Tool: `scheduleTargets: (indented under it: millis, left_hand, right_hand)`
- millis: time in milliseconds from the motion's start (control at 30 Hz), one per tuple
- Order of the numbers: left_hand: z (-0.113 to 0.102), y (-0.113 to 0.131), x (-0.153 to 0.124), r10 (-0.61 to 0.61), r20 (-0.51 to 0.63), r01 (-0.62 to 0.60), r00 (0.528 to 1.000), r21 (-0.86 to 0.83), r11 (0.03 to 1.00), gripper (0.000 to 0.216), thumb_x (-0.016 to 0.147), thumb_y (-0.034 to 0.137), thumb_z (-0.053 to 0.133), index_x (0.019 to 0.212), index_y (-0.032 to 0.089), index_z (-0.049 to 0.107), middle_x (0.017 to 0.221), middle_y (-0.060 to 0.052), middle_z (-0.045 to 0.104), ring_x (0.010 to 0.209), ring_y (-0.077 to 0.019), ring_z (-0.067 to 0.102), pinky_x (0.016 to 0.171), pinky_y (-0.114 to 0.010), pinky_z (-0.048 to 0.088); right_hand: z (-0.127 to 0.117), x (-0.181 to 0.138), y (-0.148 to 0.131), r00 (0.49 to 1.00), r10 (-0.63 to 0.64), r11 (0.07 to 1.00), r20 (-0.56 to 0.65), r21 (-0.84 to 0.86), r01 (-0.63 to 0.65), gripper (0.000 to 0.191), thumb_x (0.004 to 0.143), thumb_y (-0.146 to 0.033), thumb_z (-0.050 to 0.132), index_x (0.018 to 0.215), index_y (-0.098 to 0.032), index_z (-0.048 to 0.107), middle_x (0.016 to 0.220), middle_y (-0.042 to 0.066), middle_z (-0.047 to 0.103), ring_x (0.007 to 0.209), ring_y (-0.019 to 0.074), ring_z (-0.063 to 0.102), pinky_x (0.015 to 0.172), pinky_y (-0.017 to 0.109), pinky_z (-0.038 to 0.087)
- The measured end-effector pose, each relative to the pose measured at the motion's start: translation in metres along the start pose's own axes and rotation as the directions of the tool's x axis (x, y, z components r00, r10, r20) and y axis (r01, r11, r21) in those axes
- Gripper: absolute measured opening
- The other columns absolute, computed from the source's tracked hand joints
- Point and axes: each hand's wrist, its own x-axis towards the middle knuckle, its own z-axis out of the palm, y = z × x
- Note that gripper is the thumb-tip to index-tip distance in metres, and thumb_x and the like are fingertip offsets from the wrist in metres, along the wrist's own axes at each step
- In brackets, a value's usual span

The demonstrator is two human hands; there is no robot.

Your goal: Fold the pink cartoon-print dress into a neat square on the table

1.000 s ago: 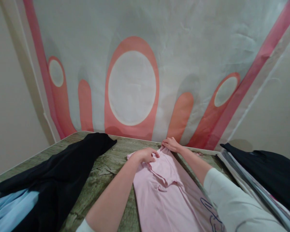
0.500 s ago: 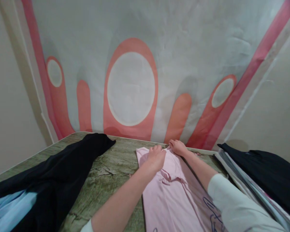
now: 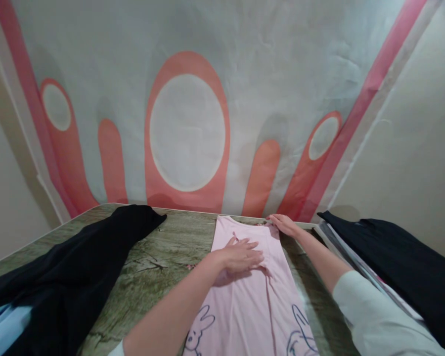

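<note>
A pink garment (image 3: 241, 306) with dark blue rabbit outlines near its lower part lies lengthwise on the wood-patterned table, its far edge close to the table's back edge. Creases run down its middle. My left hand (image 3: 241, 254) rests on its upper middle, fingers spread and palm down. At the garment's far right corner is my right hand (image 3: 284, 225), fingers stretched out over the cloth and pointing left. The garment's near end runs out of the picture.
Black clothing (image 3: 74, 262) lies in a heap on the left, with light blue cloth (image 3: 7, 321) under it. To the right is a stack of folded clothes with a black one (image 3: 393, 262) on top. A printed backdrop (image 3: 282, 64) rises behind the wood-patterned table (image 3: 181, 237).
The pink garment's folded-in top now lies spread out flatter. My left hand has gone from gripping near the far edge to lying open on the cloth; the right has stretched its fingers at the corner.
</note>
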Motion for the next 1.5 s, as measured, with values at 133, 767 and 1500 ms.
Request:
scheduleTargets:
  millis: [133,767,1500]
  left_hand:
    - [-0.01,-0.011,-0.006,0.009,0.055,-0.004,0.998,-0.092,0.996,0.047,0.094,0.049,0.022,0.127,0.028,0.048,0.145,-0.002,0.027,0.136,-0.0226,0.009,0.106,-0.05,-0.001]
    - [0.028,0.038,0.045,0.046,-0.19,0.004,0.981,0.255,0.967,0.061,0.089,0.057,0.019,0.138,0.021,0.029,0.146,-0.008,0.023,0.134,-0.0302,0.014,0.105,-0.053,0.008]
    - [0.031,0.04,0.039,0.087,-0.199,-0.025,0.976,0.294,0.955,0.062,0.087,0.061,0.021,0.137,0.027,0.03,0.146,-0.003,0.025,0.133,-0.0333,0.015,0.103,-0.057,0.008]
  right_hand:
    - [0.002,-0.012,0.014,1.0,0.024,0.945,0.012,0.326,-0.027,0.039,0.076,-0.021,0.039,0.109,-0.014,0.057,0.084,0.004,0.067,0.078,0.0168,0.06,0.074,0.029,0.045]
    - [0.013,-0.022,0.025,0.997,-0.068,0.848,-0.025,0.525,0.071,0.042,0.073,-0.023,0.052,0.114,-0.015,0.053,0.094,0.005,0.064,0.085,0.0161,0.058,0.081,0.032,0.043]
    - [-0.001,-0.028,0.026,0.98,-0.196,0.957,-0.035,0.209,0.199,0.027,0.08,-0.04,0.051,0.084,-0.017,0.065,0.086,0.005,0.063,0.082,0.0178,0.056,0.077,0.029,0.042]
